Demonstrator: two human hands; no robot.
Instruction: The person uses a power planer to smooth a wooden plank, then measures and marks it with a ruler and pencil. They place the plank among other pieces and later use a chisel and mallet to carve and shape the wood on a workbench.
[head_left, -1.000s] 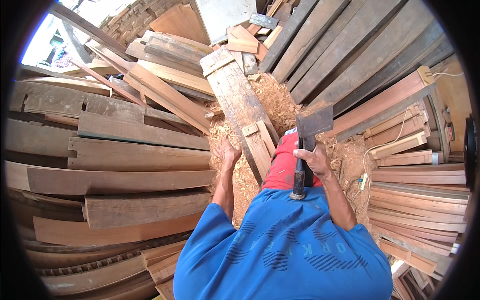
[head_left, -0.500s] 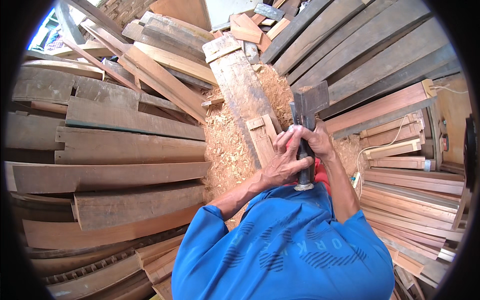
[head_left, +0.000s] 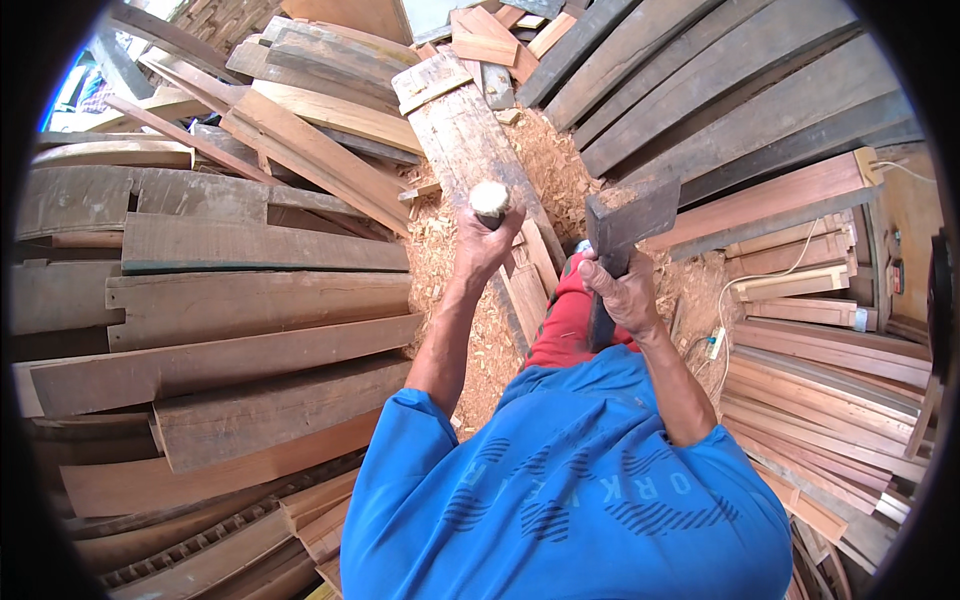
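In my left hand (head_left: 486, 240), closed and raised over the plank, is a dark round tool handle with a pale, frayed end (head_left: 489, 199) facing up; the rest of that tool is hidden below the fist. My right hand (head_left: 627, 292) grips a dark hatchet-like tool (head_left: 632, 217) by its handle, its broad flat head pointing up and away to the right. Under the left hand lies a long, worn plank (head_left: 465, 130) with a crosspiece at its far end. A smaller light piece of wood (head_left: 526, 285) rests on its near part, beside my red-clad leg (head_left: 566, 318).
Wood shavings (head_left: 435, 320) cover the floor around the plank. Stacked boards (head_left: 260, 305) crowd the left side. Long dark beams (head_left: 720, 150) lean at the far right, with lighter timber (head_left: 820, 410) below. A white cable (head_left: 725, 310) hangs at the right.
My hands were together around the dark handle near my lap. The left has moved away to the left and up with the frayed-ended handle; the right keeps the hatchet-like tool.
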